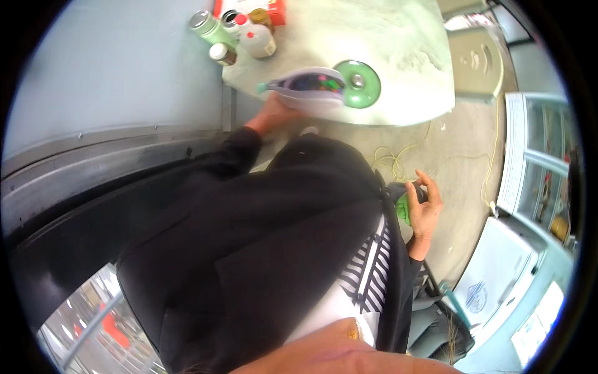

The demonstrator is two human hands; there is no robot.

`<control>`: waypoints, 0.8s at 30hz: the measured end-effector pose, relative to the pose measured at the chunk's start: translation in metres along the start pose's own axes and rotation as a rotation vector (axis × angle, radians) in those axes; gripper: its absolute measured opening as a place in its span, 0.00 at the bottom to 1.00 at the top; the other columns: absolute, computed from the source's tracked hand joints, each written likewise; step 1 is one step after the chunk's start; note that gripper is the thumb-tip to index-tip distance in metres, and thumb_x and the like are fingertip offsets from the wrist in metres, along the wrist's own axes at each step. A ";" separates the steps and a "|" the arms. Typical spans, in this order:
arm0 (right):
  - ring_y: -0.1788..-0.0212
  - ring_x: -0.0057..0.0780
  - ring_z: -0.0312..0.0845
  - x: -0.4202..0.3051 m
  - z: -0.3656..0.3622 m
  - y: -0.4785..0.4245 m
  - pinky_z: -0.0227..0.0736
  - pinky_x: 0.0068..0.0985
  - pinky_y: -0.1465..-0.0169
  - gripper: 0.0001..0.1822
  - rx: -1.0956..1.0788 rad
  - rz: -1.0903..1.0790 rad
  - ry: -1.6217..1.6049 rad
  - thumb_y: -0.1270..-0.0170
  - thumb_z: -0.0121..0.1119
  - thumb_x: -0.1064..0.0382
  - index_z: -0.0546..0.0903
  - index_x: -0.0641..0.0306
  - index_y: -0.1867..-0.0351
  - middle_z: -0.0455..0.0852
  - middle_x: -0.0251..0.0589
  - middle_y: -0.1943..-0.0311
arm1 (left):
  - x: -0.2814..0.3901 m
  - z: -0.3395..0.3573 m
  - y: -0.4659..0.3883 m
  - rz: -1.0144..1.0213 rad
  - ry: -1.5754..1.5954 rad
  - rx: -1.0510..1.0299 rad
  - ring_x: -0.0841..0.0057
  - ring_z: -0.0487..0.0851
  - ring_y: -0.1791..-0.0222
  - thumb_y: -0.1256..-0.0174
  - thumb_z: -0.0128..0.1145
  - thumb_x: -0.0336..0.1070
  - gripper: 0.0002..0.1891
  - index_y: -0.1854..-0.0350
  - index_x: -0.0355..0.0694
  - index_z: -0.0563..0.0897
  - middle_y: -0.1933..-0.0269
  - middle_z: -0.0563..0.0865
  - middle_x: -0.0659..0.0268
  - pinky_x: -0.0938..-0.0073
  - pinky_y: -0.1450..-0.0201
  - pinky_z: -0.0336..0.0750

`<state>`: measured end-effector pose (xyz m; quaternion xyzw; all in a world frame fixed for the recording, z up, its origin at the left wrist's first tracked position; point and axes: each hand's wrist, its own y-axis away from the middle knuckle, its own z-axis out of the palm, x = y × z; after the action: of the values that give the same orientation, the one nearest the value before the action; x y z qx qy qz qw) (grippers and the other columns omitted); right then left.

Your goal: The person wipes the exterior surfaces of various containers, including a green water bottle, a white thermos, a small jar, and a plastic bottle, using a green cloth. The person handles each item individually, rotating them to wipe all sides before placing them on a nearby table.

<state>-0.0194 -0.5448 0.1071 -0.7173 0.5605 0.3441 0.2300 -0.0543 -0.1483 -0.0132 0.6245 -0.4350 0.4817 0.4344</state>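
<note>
My left hand (275, 114) grips the near side of a pale, open-topped pouch (308, 105), blurred, over the edge of the marbled table (402, 51). Its dark inside shows small pink and green bits, and a teal tab sticks out at its left end. Just beyond its right end, partly overlapped by it, lies a green round disc with a metal knob (369, 84). Out to my right, my right hand (425, 205) has thumb and fingers curved around a dark and bright green item (402, 210). Whether it grips that item is unclear.
Several bottles and jars, among them a pale green bottle (210, 29) and a white jug (259, 43), stand at the table's left, by a red box (279, 13). A yellow cord (392, 161) lies coiled on the floor. Right are a plastic chair (474, 61) and a white chest freezer (497, 271).
</note>
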 end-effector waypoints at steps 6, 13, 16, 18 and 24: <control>0.65 0.25 0.76 0.001 0.016 -0.034 0.72 0.22 0.59 0.15 -0.149 -0.030 -0.051 0.43 0.68 0.67 0.83 0.62 0.53 0.81 0.37 0.69 | -0.085 -0.113 0.021 -0.074 0.012 0.367 0.74 0.80 0.47 0.56 0.74 0.22 0.33 0.42 0.37 0.77 0.45 0.83 0.65 0.70 0.42 0.76; 0.66 0.25 0.76 -0.016 0.027 -0.054 0.72 0.23 0.58 0.15 -0.203 -0.058 -0.081 0.43 0.68 0.67 0.83 0.63 0.54 0.81 0.37 0.69 | -0.093 -0.161 0.003 -0.179 0.224 0.277 0.75 0.79 0.44 0.55 0.71 0.20 0.33 0.41 0.39 0.76 0.45 0.83 0.66 0.70 0.38 0.72; 0.66 0.25 0.76 -0.024 0.025 -0.050 0.72 0.23 0.58 0.14 -0.217 -0.057 -0.083 0.43 0.68 0.68 0.83 0.63 0.54 0.80 0.36 0.70 | -0.078 -0.175 -0.003 -0.270 0.187 0.164 0.74 0.78 0.43 0.57 0.72 0.20 0.37 0.38 0.40 0.74 0.44 0.82 0.67 0.69 0.38 0.72; 0.66 0.24 0.75 -0.032 0.022 -0.047 0.71 0.23 0.58 0.14 -0.215 -0.076 -0.061 0.42 0.67 0.68 0.83 0.63 0.54 0.80 0.36 0.70 | -0.084 -0.190 -0.003 -0.267 0.045 0.162 0.74 0.79 0.44 0.59 0.74 0.22 0.40 0.37 0.39 0.73 0.45 0.82 0.65 0.70 0.39 0.72; 0.66 0.24 0.74 -0.032 0.028 -0.041 0.71 0.22 0.58 0.13 -0.172 0.013 -0.080 0.42 0.67 0.67 0.83 0.63 0.55 0.79 0.36 0.70 | -0.105 -0.192 -0.002 -0.218 -0.136 0.504 0.72 0.77 0.43 0.69 0.79 0.25 0.45 0.39 0.34 0.71 0.44 0.80 0.61 0.68 0.41 0.74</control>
<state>0.0093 -0.4932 0.1105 -0.7164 0.5237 0.4210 0.1876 -0.1118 0.0498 -0.0859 0.7869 -0.2599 0.4820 0.2843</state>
